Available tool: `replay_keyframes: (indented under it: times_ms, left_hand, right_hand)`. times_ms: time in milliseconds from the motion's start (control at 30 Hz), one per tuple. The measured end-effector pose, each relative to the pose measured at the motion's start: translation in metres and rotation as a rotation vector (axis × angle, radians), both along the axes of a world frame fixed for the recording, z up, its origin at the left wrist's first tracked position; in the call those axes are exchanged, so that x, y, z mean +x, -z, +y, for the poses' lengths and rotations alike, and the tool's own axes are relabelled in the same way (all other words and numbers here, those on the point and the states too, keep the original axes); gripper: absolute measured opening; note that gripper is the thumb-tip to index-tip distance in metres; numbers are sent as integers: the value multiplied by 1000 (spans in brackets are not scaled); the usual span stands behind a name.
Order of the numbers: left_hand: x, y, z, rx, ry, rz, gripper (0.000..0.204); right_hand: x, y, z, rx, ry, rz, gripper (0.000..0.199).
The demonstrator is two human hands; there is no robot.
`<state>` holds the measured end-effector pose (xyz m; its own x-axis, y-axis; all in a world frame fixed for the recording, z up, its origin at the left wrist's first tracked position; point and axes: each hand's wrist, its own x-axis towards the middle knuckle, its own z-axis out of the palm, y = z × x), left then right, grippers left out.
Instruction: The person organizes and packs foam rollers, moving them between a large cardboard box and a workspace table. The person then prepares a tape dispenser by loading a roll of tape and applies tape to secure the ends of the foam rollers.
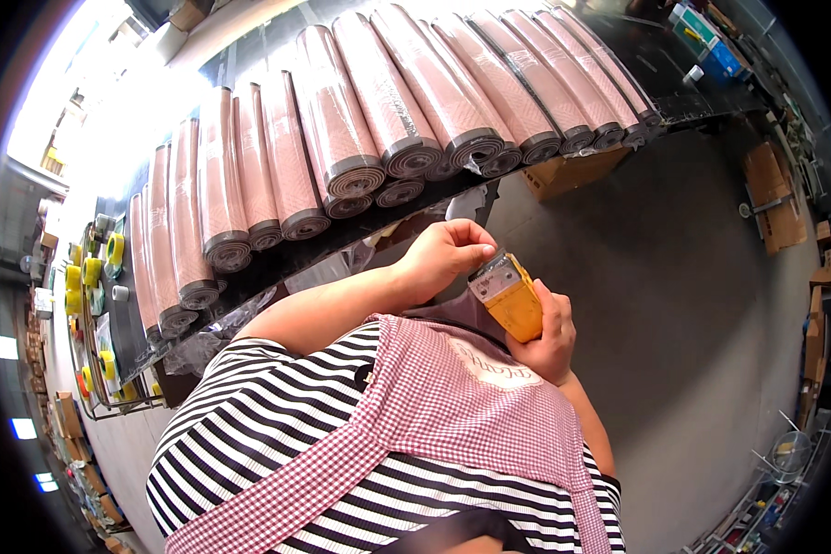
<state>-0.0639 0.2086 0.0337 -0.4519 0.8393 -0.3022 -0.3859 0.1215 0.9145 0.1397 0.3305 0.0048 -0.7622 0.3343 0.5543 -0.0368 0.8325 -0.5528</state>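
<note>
Just in front of the apron, my right hand is wrapped round a yellow boxy object with a grey, metal-looking end. I cannot make out its exact kind. My left hand is at that grey end, thumb and forefinger pinched together. Whatever the pinch holds, if anything, is too small or hidden to tell. Beyond my hands, on the dark table, lie pinkish rolled mats with dark edges, wrapped in clear film. Some are stacked on others, their coiled ends toward me.
Several yellow tape rolls hang on a rack at the left. A cardboard box sits under the table's edge. Flattened cardboard stands at the right, beyond the grey floor. Loose clear film hangs below the table's near edge.
</note>
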Motion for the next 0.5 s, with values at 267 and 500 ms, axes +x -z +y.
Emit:
replay_keyframes:
  times_ms: [267,500]
  left_hand:
    - [-47,-9,-8,178,-379,487,3]
    - [-151,-55,11,12,-530,723,5]
  right_hand:
    - [-47,8,2,232,-7,16,99]
    - [-28,25,21,285,213,-139,87]
